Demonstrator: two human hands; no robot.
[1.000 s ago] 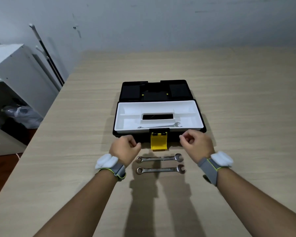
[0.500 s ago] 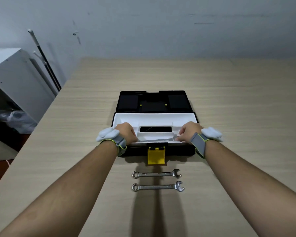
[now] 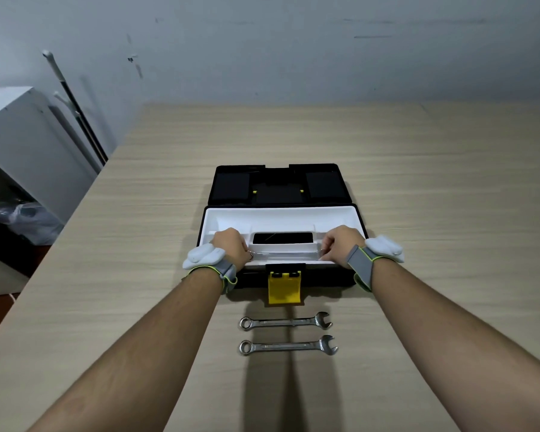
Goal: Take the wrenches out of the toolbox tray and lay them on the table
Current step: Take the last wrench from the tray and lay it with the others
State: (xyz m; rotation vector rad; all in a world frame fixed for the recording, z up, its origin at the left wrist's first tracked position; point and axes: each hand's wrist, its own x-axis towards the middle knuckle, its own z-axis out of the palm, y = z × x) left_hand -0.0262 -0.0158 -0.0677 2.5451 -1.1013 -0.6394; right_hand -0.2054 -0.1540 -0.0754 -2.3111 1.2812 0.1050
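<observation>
A black toolbox with a yellow latch (image 3: 283,289) stands open, its white tray (image 3: 278,215) on top. One silver wrench (image 3: 286,253) lies along the tray's front channel. My left hand (image 3: 231,246) pinches its ring end and my right hand (image 3: 340,244) pinches its open end. Two more wrenches lie on the table in front of the box, the nearer-to-box wrench (image 3: 286,322) and the front wrench (image 3: 289,346), both parallel with open ends to the right.
The toolbox lid (image 3: 278,183) lies flat behind the tray. A white cabinet (image 3: 16,141) and leaning rods (image 3: 75,107) stand off the table's left edge. The wooden table (image 3: 434,182) stretches far to the right and back.
Both hands went forward from the table in front of the box into the tray and closed on the ends of the wrench there. The view tilted, so the box sits lower.
</observation>
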